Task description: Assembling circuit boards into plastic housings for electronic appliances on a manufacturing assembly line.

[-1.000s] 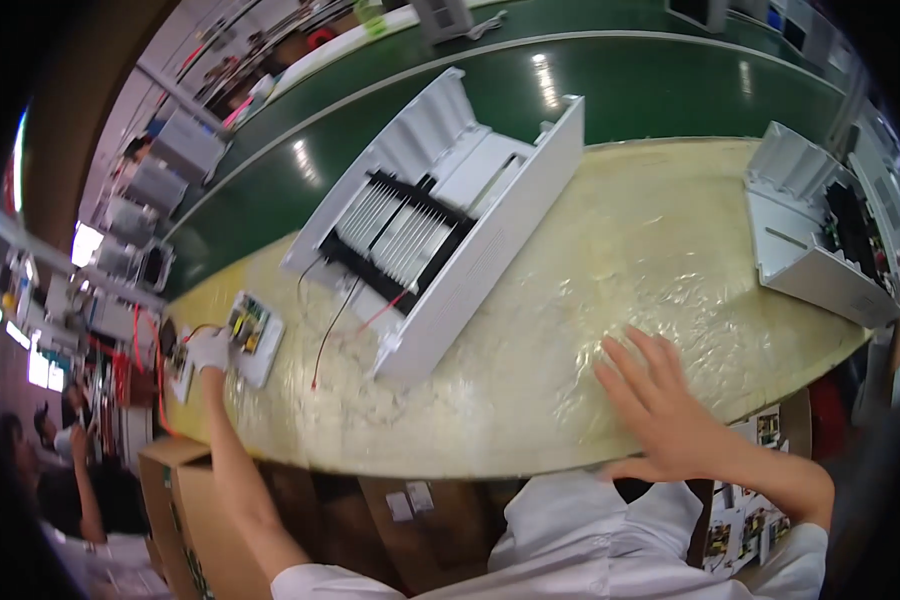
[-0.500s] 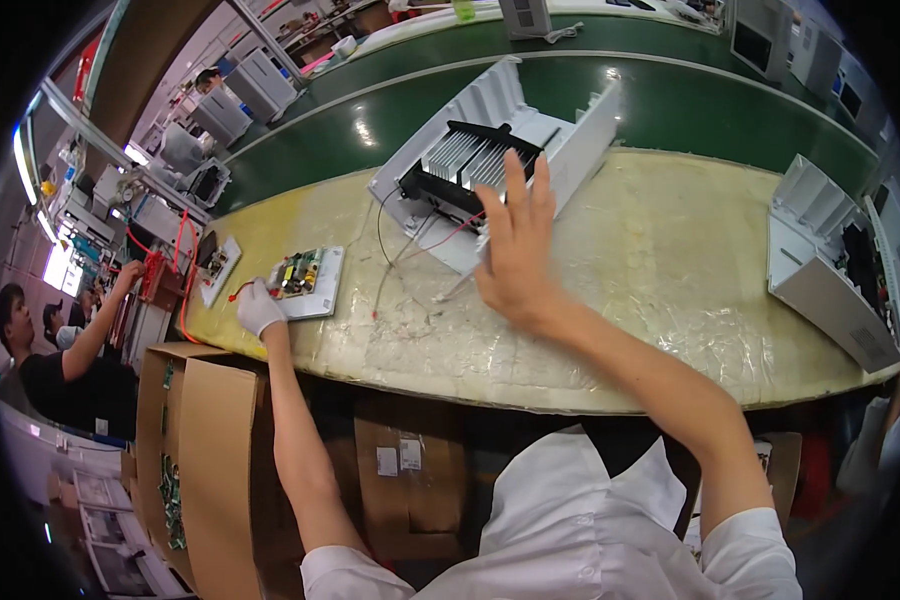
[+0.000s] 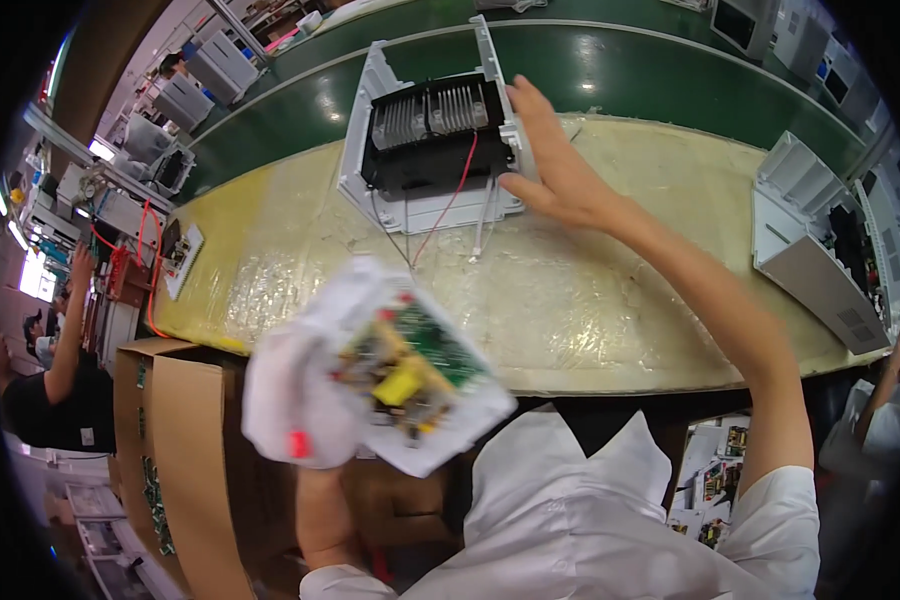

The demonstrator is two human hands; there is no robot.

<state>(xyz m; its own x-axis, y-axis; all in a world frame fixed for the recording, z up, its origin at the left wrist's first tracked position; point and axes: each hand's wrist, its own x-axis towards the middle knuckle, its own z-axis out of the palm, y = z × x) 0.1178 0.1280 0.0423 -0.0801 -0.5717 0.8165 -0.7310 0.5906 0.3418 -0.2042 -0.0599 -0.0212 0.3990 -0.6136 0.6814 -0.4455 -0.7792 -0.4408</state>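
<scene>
My left hand [image 3: 295, 400], in a white glove, is raised over the near edge of the bench. Its fingers are closed on a white plate carrying a green circuit board [image 3: 432, 345], which looks blurred and tilted. At the far middle of the bench stands a white appliance housing [image 3: 450, 217] with a black insert and a finned metal heat sink [image 3: 430, 116]. Thin wires, one of them a red wire [image 3: 460, 186], hang from its front. My bare right hand [image 3: 560, 165] lies against the housing's right wall, thumb apart and fingers stretched out.
Another open white housing [image 3: 820, 260] stands at the bench's right end. A second board on a white plate [image 3: 182, 262] lies at the left end, near an orange cord [image 3: 156, 270]. Cardboard boxes [image 3: 195, 450] stand below; a green conveyor [image 3: 610, 70] runs behind. A co-worker [image 3: 55, 400] is at far left.
My left hand has lifted the plate with the circuit board off the bench, toward me. The housing has turned and shifted away to the left, and my right hand has moved to its right wall.
</scene>
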